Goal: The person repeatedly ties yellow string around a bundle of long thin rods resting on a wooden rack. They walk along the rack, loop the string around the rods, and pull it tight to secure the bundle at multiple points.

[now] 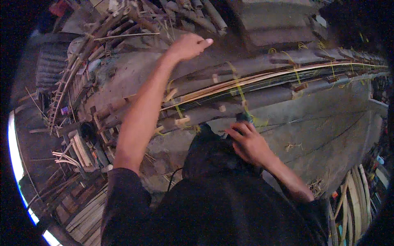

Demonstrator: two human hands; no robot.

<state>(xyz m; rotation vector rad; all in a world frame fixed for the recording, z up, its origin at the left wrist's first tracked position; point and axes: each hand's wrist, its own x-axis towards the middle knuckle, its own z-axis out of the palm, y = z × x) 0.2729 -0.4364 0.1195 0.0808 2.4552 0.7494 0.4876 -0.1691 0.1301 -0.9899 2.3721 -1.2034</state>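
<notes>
Left fingers: on my feed, the left hand (189, 47) has its fingers curled toward the palm and the thumb stretched out to the right; I cannot tell whether they pinch anything.
Right fingers: the right hand (249, 143) has its fingers bent and bunched, partly hidden from me; I cannot tell whether they press on anything.
Dark object: I see a small dark object (243, 117) just beyond the right fingertips, too dim to name; contact is unclear.
Yellow tie: a yellow tie (237, 82) crosses between the hands, its lower end near the right fingers.
Strip bundle: the long bundle of thin strips (213, 89) lies below the left fingers and above the right ones, slanting up to the right.
Beams: a near beam (271, 96) runs between the bundle and the right fingers, with a short wooden peg (301, 87) off to their upper right.
Farther out: I have a wood pile (123, 26) left of the left fingers, and pale slats (355, 201) well to the lower right of the right fingers.
</notes>
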